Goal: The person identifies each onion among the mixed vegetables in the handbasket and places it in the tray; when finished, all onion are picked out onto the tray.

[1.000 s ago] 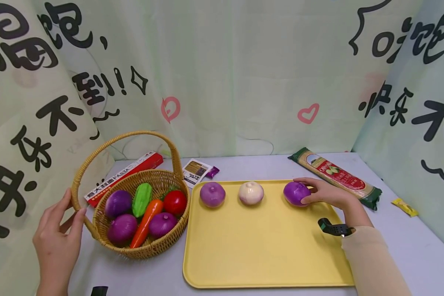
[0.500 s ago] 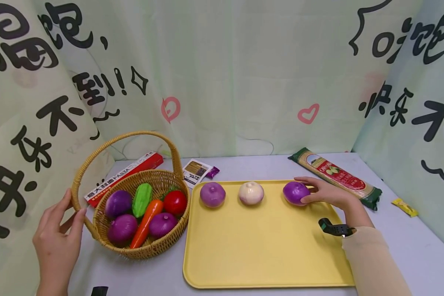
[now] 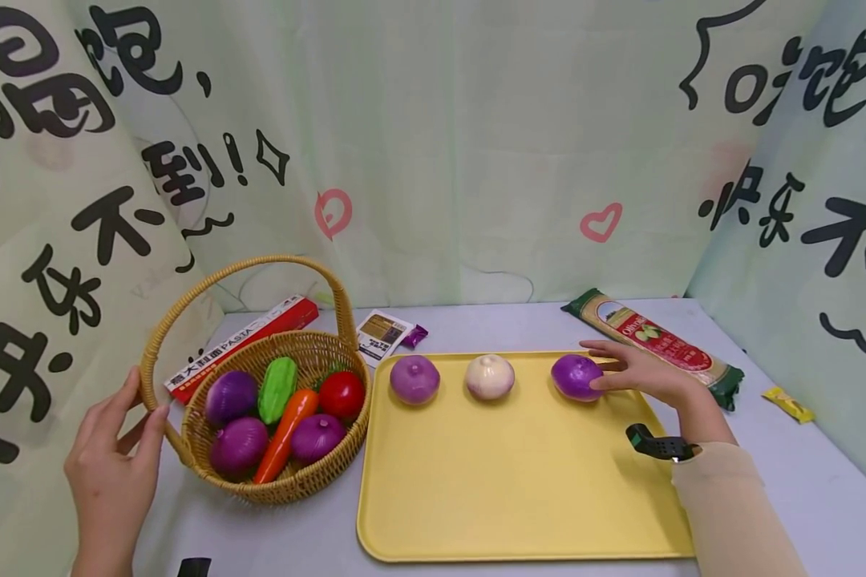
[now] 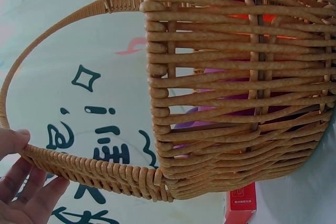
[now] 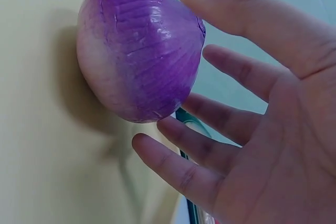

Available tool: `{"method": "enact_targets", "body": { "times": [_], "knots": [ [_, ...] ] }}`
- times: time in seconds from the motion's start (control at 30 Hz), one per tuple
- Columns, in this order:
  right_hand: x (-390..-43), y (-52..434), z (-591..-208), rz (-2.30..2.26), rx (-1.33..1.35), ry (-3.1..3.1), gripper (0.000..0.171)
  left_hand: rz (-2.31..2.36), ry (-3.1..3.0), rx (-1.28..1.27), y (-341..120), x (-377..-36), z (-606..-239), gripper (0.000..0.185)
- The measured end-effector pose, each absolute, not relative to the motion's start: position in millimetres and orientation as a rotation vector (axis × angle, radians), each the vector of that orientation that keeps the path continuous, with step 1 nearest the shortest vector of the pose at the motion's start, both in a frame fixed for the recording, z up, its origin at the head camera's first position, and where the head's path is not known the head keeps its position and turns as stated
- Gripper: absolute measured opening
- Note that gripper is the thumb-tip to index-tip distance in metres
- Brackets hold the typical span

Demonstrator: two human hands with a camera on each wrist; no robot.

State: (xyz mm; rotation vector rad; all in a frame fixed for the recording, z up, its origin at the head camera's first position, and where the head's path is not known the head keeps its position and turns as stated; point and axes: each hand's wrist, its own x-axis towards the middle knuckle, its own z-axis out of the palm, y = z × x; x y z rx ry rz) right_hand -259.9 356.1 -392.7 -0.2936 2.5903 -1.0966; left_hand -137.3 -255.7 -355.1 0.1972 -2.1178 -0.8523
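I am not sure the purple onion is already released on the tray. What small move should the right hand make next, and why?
Probably draw the right hand back from the purple onion. The onion sits on the yellow tray in a row with two others, and the fingers are spread and straight beside it, hardly touching. The left hand rests on the basket handle.

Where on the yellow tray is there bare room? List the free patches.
The yellow tray is bare across its whole near half, below the row of three onions. Gaps remain between the white onion and each purple onion. The basket is crowded.
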Motion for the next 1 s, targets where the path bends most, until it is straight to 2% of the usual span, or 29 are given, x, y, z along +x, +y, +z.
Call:
{"method": "enact_targets", "body": {
  "times": [1.0],
  "knots": [
    [-255.7,346.8,-367.5,-1.126,-0.335,2.674,0.077,-0.843,-2.109,0.182,-255.9,-137.5,-355.4,0.062]
  ]
}}
